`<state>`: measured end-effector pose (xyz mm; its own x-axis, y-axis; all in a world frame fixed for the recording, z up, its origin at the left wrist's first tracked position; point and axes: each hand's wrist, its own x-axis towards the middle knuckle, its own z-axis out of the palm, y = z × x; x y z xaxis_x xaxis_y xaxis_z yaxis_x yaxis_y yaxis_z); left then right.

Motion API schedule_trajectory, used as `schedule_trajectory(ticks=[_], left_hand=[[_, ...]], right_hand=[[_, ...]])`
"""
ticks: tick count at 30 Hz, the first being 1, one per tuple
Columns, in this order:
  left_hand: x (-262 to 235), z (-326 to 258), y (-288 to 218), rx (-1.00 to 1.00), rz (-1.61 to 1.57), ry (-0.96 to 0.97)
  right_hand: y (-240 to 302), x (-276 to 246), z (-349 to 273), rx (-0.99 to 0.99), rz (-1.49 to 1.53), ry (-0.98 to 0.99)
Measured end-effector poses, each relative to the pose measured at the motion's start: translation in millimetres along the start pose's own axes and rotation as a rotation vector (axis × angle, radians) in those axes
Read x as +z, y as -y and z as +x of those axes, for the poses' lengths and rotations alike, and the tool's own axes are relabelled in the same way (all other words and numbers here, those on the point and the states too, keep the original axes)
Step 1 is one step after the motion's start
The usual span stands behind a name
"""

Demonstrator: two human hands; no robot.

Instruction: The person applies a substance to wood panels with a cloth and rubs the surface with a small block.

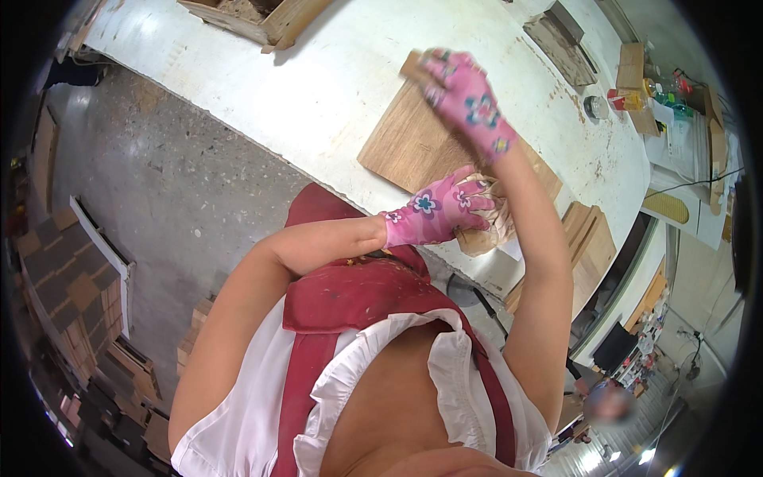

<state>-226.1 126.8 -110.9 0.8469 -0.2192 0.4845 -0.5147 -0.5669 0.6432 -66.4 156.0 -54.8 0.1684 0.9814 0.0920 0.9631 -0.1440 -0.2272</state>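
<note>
On the white worktable [302,103] lies a flat, light-brown wooden board [401,147], set at a slant. My right hand [469,103], in a pink flowered glove, is over the board's far part. Its curled fingers are around a short piece of wood [411,65] that sticks out on the left; motion blurs the fingers a little. My left hand [437,211], in a matching glove, is at the board's near edge. Its fingers close on a crumpled tan bundle [489,230], paper or cloth, I cannot tell which. My right forearm hides part of the board.
More wooden boards [592,234] lie right of my right forearm. A wooden box [274,28] stands at the far left of the table, a worn wooden block [560,48] at the far right. Near that is a small round tin [595,107]. Stacked wood panels [75,278] stand on the floor.
</note>
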Motion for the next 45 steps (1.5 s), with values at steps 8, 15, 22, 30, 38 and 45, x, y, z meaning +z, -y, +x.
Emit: schedule_trajectory(ticks=[8,15,22,30,38,45], left_hand=[[9.9,0.3,2.1,-0.001,0.049,0.004],[-9.4,8.1,-1.0,-0.016,0.013,0.056],[-7.0,9.4,-3.2,-0.008,-0.031,-0.003],[22.1,-12.2,2.1,-0.415,-0.681,0.0],[-10.7,11.3,-4.6,-0.038,0.023,0.108],[-10.2,15.3,-6.5,-0.076,0.167,0.21]], right_hand=[[-3.4,-2.9,11.6,0.234,0.112,-0.161],[6.2,-6.0,1.7,0.35,0.054,0.025],[7.4,3.8,-3.1,0.283,-0.061,-0.026],[56.1,2.4,-36.9,-0.171,0.014,0.156],[8.1,-15.0,3.5,0.315,0.02,0.154],[-23.0,2.1,-80.0,0.436,0.186,-0.098]])
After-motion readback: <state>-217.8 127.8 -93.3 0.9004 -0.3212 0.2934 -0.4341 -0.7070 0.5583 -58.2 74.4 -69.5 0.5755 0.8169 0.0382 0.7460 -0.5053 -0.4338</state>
